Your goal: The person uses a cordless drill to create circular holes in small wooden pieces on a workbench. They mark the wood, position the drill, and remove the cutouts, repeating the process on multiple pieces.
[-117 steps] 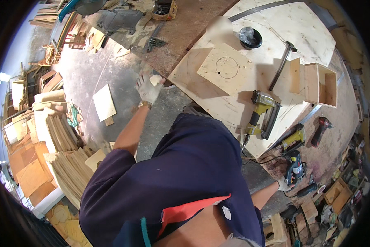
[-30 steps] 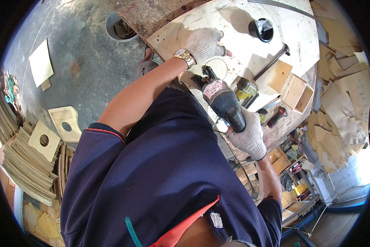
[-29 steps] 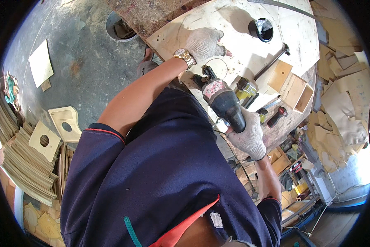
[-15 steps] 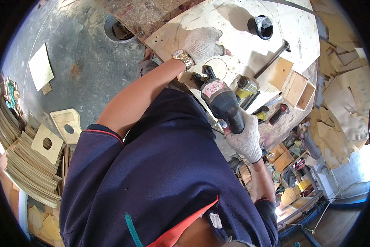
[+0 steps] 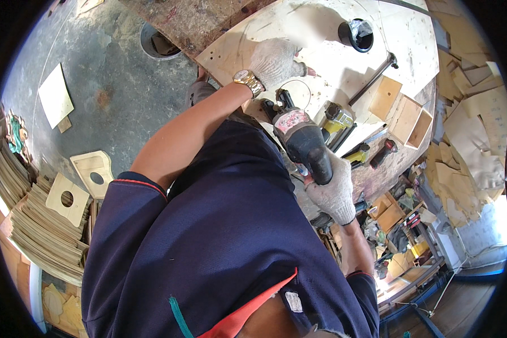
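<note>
Steadying pale, flat plywood point(image 5: 332, 79) with the gloved left hand point(image 5: 276, 62), a person grips a black, barrel-bodied power tool with a pink-patterned band point(image 5: 303, 138), apparently a jigsaw, in the right hand point(image 5: 333, 188). That white knit glove wraps the tool's rear at its five o'clock. The left hand, a gold metal wristwatch point(image 5: 249, 81) at its cuff, lies palm down at the tool's eleven o'clock, fingers spread, with nothing seen in its grasp. The tool's nose sits at the rim of a thin, pencil-drawn circle point(image 5: 299, 92), toward twelve o'clock; any blade is hidden. The step in hand appears to be working the tool at that line; the next move would call for a firm left palm, clear of the nose, and a level, even push. Around the tool lie a yellow-and-black nail gun point(image 5: 339, 121) near three o'clock, a dark, long-handled metal hammer point(image 5: 373, 79) at two and a round black bowl point(image 5: 349, 38) at one.
</note>
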Demonstrator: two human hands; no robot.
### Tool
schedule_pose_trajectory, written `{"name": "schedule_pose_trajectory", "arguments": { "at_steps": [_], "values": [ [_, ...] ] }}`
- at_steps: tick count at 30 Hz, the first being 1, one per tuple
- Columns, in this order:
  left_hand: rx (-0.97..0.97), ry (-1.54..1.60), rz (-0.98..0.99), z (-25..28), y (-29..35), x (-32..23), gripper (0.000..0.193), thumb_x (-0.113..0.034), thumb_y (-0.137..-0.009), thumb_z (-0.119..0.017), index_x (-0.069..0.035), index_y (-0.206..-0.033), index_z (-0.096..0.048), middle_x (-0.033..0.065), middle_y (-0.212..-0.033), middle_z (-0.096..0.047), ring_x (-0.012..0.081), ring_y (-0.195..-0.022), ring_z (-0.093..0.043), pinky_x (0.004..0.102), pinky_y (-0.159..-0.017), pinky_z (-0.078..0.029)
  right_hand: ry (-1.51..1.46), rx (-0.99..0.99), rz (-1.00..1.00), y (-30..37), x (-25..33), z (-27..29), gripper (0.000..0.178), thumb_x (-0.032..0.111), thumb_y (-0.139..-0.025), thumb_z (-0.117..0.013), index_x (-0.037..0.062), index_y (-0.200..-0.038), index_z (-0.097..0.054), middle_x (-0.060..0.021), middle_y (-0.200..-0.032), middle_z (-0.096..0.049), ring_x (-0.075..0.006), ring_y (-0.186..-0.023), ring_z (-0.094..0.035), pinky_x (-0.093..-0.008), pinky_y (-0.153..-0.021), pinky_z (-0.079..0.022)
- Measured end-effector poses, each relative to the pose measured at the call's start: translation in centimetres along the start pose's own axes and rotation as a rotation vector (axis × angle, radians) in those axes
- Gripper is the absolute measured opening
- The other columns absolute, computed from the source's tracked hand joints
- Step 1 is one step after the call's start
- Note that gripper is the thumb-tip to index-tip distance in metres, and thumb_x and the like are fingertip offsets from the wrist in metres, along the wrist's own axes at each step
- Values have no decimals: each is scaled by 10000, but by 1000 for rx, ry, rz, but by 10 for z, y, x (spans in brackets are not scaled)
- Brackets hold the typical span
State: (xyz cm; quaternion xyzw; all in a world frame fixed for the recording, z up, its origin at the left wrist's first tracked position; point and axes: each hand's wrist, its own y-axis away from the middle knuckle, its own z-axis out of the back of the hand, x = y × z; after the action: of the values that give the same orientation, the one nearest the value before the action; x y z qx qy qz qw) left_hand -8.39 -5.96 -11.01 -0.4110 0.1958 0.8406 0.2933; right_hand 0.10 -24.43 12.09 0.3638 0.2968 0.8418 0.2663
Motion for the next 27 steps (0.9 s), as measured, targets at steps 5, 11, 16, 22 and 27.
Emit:
{"name": "schedule_pose_trajectory", "arguments": {
  "at_steps": [5,11,16,22,27],
  "values": [
    [34,-26,10,4,-1,-4,722,-758,-720,-778,-57,-847,-661,132,-828,-709,334,-768,-715,453,-698,-548,8,-39,39,2,-5,-5,365,120,-691,-685,-6,-1034,-680,-198,-697,-664,-390,-701,-726,-417,-684,-545],
    [70,-26,27,8,0,-6,719,-744,-720,-785,-51,-863,-659,131,-842,-712,328,-797,-717,445,-718,-552,-37,-71,45,3,1,-9,333,118,-697,-685,-3,-1008,-678,-185,-694,-666,-383,-694,-725,-412,-679,-544],
    [53,11,24,8,0,-6,718,-719,-717,-807,-35,-873,-656,133,-886,-714,345,-821,-716,446,-732,-552,-68,-86,14,4,0,-13,350,133,-683,-695,-6,-1005,-677,-181,-713,-667,-377,-682,-700,-414,-680,-538],
    [53,20,22,8,0,-6,726,-709,-706,-823,-28,-885,-644,132,-906,-711,362,-831,-711,448,-744,-548,-31,-157,0,9,3,-20,354,133,-671,-688,-7,-996,-671,-175,-730,-661,-364,-688,-675,-429,-700,-532],
    [72,38,47,12,0,-9,698,-677,-709,-843,-34,-865,-623,125,-881,-705,347,-804,-707,435,-724,-547,-91,-164,-21,9,-2,-28,359,125,-671,-688,-6,-1004,-668,-163,-712,-658,-348,-663,-679,-419,-677,-533]
  ]
}}
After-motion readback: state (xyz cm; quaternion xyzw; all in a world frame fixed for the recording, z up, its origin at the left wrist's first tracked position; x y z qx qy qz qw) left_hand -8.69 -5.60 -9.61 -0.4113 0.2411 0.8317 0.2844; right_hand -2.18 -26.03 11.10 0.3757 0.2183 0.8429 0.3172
